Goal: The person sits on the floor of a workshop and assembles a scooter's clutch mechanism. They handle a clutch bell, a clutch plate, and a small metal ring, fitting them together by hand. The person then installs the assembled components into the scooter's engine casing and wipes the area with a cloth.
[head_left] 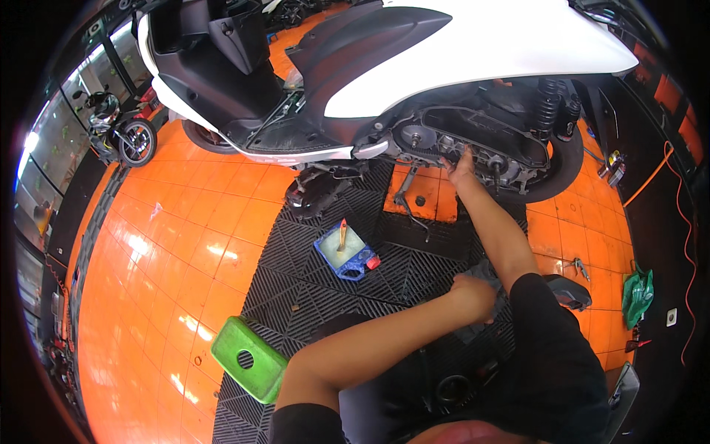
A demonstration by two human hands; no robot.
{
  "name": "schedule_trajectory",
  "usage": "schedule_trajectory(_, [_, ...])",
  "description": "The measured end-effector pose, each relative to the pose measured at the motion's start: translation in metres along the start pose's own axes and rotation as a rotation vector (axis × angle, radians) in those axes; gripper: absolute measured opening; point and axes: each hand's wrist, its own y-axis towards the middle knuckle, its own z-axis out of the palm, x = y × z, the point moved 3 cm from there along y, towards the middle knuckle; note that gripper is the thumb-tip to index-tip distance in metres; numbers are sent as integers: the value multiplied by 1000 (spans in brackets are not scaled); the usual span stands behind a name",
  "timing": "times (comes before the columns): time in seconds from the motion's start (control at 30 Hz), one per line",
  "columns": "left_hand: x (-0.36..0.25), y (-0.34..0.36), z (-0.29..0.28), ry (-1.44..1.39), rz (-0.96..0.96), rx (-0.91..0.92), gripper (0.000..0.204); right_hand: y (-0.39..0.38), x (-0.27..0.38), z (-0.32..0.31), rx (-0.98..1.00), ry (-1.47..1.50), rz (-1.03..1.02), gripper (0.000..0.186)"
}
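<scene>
A white and black scooter point(473, 48) stands across the far side, its lower engine side uncovered. My right hand point(462, 164) reaches up to the lower rim of the open drive casing point(484, 129), fingers apart and touching the metal parts inside; some fingertips are hidden there. Inside the casing, a round pulley point(416, 138) sits at the left and a shaft hub point(497, 169) to the right of my hand. Nearer my body, my left hand point(475, 298) is closed around a dark grey cloth point(484, 271), which hangs below the fist.
On the black ridged mat point(296, 259) stand a cut-open blue container point(342, 248) with pale liquid and a brush point(342, 235), and a green container point(248, 359). A removed black cover point(318, 191) lies by the scooter. Pliers point(581, 268) and a green bag point(637, 296) are at the right.
</scene>
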Motion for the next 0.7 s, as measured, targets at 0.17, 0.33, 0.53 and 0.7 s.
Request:
schedule_trajectory(0.17, [-14,3,0,8,20,-12,52,2,-5,2,50,-100,-85,61])
schedule_trajectory(0.33, [-16,3,8,44,-19,106,55,-5,-9,-3,62,-158,-43,60])
schedule_trajectory(0.53, [-11,43,36,51,-112,377,67,-17,-10,6,30,-102,-73,57])
schedule_trajectory(0.7, [-18,32,23,105,-4,308,69,-5,-3,-2,31,-56,-85,55])
